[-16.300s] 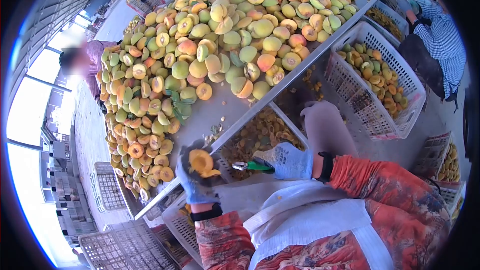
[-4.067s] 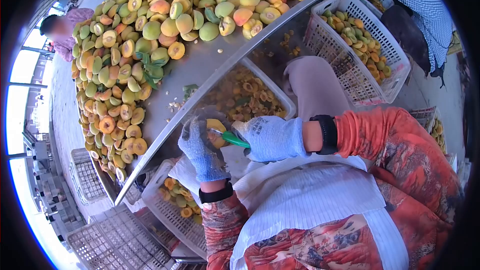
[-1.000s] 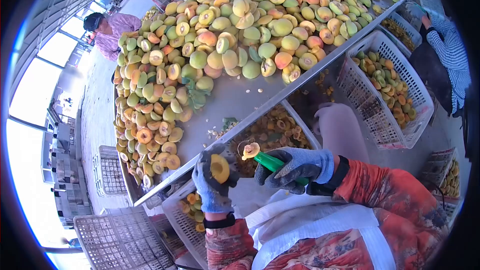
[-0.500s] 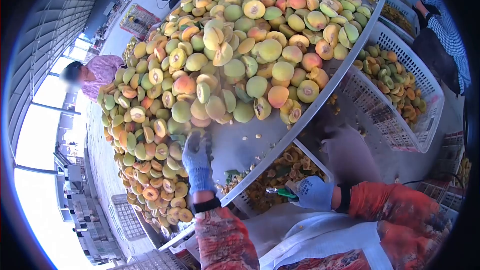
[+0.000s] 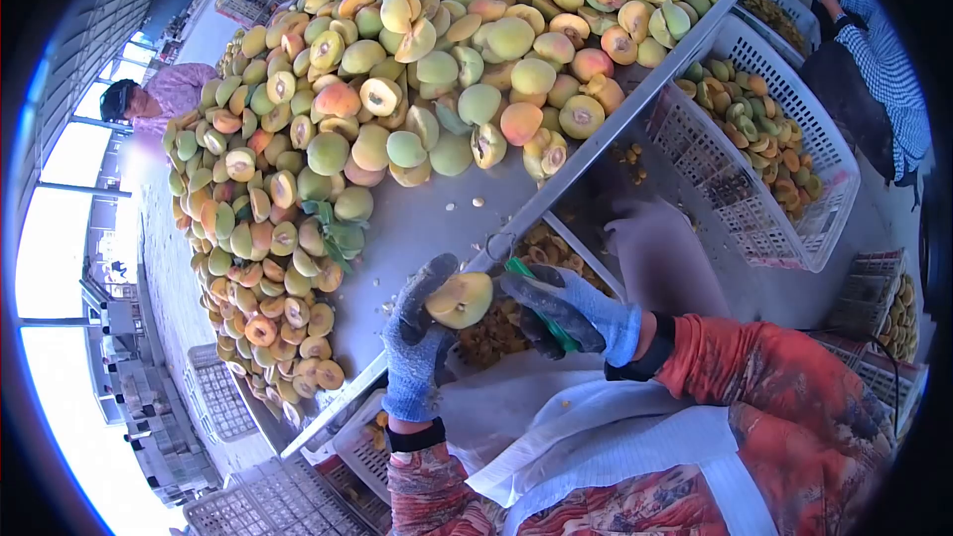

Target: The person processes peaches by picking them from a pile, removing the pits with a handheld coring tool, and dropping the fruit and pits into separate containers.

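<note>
My left hand [image 5: 412, 342], in a blue knit glove with a dark palm, grips a peach half [image 5: 462, 300], its pale yellow cut face partly turned up. My right hand [image 5: 576, 306], gloved alike, is closed around a green-handled tool [image 5: 518, 266] with what looks like a thin metal loop at its tip. The tool is just right of the peach half, apart from it. Both hands are at the near edge of the metal table [image 5: 412, 233]. A large heap of halved peaches [image 5: 437, 69] covers much of that table.
Below the table edge, a crate of cut pieces [image 5: 496, 333] is partly hidden by my hands. A white crate [image 5: 839, 174] of peach pieces stands at right. One person [image 5: 174, 94] is across the heap; another person's checked sleeve [image 5: 884, 89] shows far right. Green leaves [image 5: 342, 233] lie beside the heap.
My left hand has come back from the heap toward me, now with a peach half. My right hand has risen with the green-handled tool to beside it. The view has shifted slightly.
</note>
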The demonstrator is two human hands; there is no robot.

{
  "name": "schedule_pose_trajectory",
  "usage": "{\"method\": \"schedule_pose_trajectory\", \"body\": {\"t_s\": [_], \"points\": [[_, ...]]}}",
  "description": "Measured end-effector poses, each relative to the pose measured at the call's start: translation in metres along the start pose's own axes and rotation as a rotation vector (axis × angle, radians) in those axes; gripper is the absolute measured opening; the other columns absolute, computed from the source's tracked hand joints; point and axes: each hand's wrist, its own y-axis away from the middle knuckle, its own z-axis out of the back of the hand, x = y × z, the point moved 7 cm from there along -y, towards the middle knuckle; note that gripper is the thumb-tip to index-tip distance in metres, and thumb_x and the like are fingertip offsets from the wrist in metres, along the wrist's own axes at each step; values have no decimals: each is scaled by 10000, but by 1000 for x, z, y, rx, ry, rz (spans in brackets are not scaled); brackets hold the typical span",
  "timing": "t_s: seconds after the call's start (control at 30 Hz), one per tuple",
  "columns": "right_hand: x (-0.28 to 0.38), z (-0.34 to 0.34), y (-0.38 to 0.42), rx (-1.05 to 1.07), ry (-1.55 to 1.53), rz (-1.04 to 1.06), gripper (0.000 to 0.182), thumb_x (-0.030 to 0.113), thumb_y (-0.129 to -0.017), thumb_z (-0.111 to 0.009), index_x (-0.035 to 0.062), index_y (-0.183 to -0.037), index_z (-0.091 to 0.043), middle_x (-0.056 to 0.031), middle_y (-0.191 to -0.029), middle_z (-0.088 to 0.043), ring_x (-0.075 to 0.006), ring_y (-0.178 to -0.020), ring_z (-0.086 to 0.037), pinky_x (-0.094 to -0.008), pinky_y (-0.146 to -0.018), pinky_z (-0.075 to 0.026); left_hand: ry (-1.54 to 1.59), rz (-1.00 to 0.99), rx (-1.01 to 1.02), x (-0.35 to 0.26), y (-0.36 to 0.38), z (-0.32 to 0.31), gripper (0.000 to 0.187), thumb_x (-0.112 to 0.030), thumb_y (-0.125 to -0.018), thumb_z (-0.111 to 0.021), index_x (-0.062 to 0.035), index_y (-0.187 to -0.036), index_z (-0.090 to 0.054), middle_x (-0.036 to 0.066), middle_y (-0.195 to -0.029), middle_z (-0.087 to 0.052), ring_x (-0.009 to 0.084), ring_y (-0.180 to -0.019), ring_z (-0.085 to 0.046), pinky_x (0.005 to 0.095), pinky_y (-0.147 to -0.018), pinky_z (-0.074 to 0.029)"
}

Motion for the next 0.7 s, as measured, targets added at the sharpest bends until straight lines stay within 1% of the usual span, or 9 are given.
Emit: {"method": "schedule_pose_trajectory", "body": {"t_s": [0.07,0.13,0.23,0.27,0.3,0.37,0.4,0.53,0.7], "points": [[-12,-19,11,32,-105,-97,317,289,-801,-623,91,-1022,-511,-4,-677,-537,-85,-445,-483,-214,-384,-398,142,-23,-58,-6,30,-20,608,0,-650,-594,-13,-1230,-411,148,-1195,-473,281,-1126,-446,370,-966,-362],[-20,-29,20,-55,-121,-65,280,232,-805,-623,98,-1025,-513,-11,-705,-550,-87,-474,-506,-214,-389,-403,816,4,-185,-22,51,-36,651,-115,-695,-622,-16,-1277,-347,158,-1182,-476,282,-1100,-463,372,-951,-373],[-42,-33,21,-44,65,131,300,252,-793,-637,96,-1019,-517,-7,-732,-563,-80,-502,-525,-202,-403,-413,949,68,-320,29,80,-39,660,-196,-738,-611,-23,-1297,-306,162,-1168,-477,283,-1076,-476,361,-899,-420],[-39,-36,24,-44,208,357,363,249,-762,-668,73,-1034,-504,-64,-763,-586,-131,-517,-546,-241,-435,-437,838,124,-398,19,81,-40,530,-199,-777,-563,-9,-1239,-387,155,-1110,-511,270,-1016,-517,351,-830,-466],[-43,-32,28,-39,223,349,363,249,-762,-668,73,-1034,-504,-64,-763,-586,-131,-517,-546,-241,-435,-437,850,118,-408,26,84,-35,530,-199,-777,-563,-9,-1239,-387,155,-1110,-511,270,-1016,-517,351,-830,-466],[-23,-42,51,-138,1241,764,422,251,-749,-670,45,-1065,-480,-125,-824,-598,-220,-566,-576,-308,-520,-467,890,174,-438,50,89,-14,433,-213,-785,-545,0,-1154,-471,143,-1052,-545,253,-953,-553,354,-780,-492],[-23,-45,57,-160,1543,567,455,226,-731,-653,28,-1092,-460,-159,-842,-585,-290,-632,-587,-371,-573,-456,967,186,-442,45,93,-11,358,-210,-803,-516,3,-1090,-519,131,-1013,-569,236,-902,-577,355,-760,-503],[-24,-65,71,-26,2019,828,458,170,-727,-565,12,-1138,-439,-110,-775,-563,-275,-601,-570,-381,-520,-418,668,119,-447,25,98,-4,316,-179,-820,-487,2,-1075,-531,121,-1008,-578,224,-892,-580,347,-738,-508],[-39,-72,66,30,2571,662,527,162,-724,-558,19,-1204,-393,-99,-856,-568,-277,-688,-577,-396,-552,-422,434,29,-491,18,101,0,332,-194,-817,-546,8,-1080,-533,128,-1027,-575,239,-918,-576,348,-786,-492]]}}
